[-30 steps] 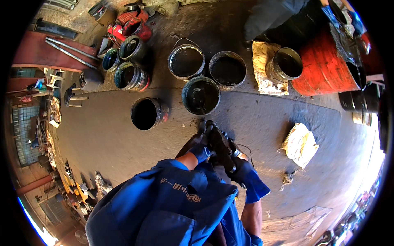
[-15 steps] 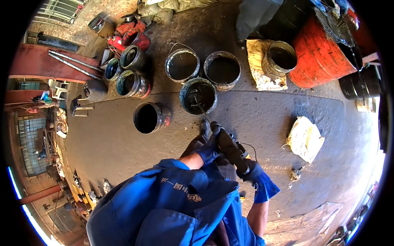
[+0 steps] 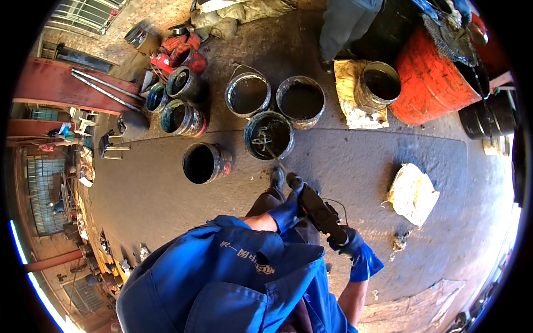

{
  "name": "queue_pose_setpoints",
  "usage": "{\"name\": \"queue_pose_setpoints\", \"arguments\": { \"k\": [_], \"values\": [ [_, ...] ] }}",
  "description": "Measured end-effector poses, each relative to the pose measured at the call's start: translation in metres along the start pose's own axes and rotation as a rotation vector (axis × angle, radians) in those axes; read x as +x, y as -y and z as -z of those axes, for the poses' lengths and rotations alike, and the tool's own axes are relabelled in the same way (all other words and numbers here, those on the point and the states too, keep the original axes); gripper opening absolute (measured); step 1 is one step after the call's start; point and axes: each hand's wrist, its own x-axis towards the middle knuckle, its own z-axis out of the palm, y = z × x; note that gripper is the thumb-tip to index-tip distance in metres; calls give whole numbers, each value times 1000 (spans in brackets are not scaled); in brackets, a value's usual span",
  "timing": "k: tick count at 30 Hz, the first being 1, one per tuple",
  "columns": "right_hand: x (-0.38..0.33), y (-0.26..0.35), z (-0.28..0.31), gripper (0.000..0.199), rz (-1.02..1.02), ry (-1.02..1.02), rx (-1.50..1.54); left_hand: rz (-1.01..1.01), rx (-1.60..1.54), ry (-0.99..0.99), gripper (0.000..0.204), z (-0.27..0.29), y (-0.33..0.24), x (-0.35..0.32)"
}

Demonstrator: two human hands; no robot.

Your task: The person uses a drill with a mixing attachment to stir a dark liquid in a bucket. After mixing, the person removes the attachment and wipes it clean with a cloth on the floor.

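Note:
Both my hands wear blue-and-black gloves and hold a dark, corded electric hand mixer (image 3: 321,213) slantwise in front of me. My left hand (image 3: 292,198) is wrapped round its front part, near the shaft. Behind it, my right hand (image 3: 348,242) grips the rear handle. The mixer's thin rod (image 3: 276,159) runs forward over the rim of a bucket of dark liquid (image 3: 289,145). At its end a pale metal stirring head (image 3: 262,139) shows inside that bucket; whether it touches the liquid I cannot tell.
Two more filled buckets (image 3: 300,100) (image 3: 247,94) stand just beyond. A dark bucket (image 3: 204,163) is at left, several others behind it. At right are a bucket on a sack (image 3: 380,86), a red drum (image 3: 433,77) and a crumpled sack (image 3: 413,193). Another person's legs (image 3: 347,28) show at the back.
The mixer has drawn back slightly toward me and to the right. Its stirring head, mostly hidden in the dark liquid before, now shows plainly. Both hands keep their hold.

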Motion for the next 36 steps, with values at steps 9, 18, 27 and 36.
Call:
{"name": "queue_pose_setpoints", "arguments": {
  "k": [9,18,27,36],
  "values": [
    [4,-42,18,35,138,34,53,-57,4,-75,54,-10,17,12],
    [-7,-43,28,41,56,-49,20,42,-48,78,52,-5,25,22],
    [-7,-136,45,51,124,-205,113,62,-20,55,52,-12,30,17],
    [-6,-128,38,60,172,-215,134,64,0,67,53,-6,23,13]
  ]
}}
